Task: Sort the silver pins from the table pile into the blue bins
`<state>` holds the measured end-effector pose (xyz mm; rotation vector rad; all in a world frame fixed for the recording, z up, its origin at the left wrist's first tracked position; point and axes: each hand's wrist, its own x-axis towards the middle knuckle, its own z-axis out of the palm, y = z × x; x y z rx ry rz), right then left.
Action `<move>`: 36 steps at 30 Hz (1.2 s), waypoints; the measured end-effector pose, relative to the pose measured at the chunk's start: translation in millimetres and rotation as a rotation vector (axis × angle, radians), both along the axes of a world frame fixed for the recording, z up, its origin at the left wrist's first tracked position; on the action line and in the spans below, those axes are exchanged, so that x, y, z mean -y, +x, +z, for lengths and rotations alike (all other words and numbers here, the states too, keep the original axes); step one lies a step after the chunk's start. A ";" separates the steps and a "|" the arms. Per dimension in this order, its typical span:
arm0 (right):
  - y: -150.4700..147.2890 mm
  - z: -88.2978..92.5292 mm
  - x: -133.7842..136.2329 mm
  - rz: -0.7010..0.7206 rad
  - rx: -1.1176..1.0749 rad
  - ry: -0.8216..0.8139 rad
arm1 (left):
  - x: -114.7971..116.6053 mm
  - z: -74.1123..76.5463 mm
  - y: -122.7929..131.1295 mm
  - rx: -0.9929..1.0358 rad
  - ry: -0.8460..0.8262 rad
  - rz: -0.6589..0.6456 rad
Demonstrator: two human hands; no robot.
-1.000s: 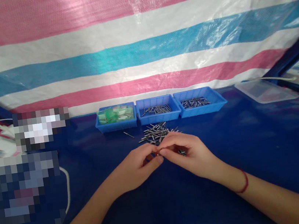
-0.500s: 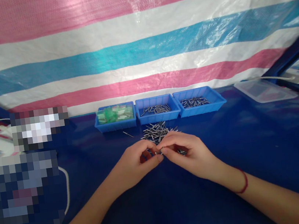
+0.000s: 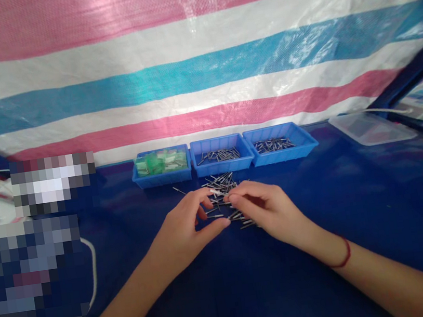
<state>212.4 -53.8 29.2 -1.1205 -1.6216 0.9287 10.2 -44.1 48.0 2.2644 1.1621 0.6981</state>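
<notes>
A loose pile of small metal pins (image 3: 221,184) lies on the blue table (image 3: 359,200) in front of three blue bins. Both my hands are at the near edge of the pile. My left hand (image 3: 185,227) has its index finger curled over the pins and its thumb stretched out below, the two apart. My right hand (image 3: 263,206) is bent with its fingertips pressed together at the pile, close to my left index finger. What they pinch is too small to make out. A red cord circles my right wrist.
Three blue bins stand in a row at the back: the left bin (image 3: 162,174) holds green and clear parts, the middle bin (image 3: 222,165) and the right bin (image 3: 281,154) hold metal pins. A clear plastic tray (image 3: 372,128) sits far right. A white cable (image 3: 92,290) loops at left.
Both hands moved away from me onto the pile's edge. My left thumb and index finger, pinched together before against my right fingertips, have spread apart.
</notes>
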 end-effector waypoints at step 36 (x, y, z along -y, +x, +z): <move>11.0 0.7 -14.2 -0.063 -0.102 -0.341 | -46.2 -21.9 -31.3 -0.383 0.210 0.059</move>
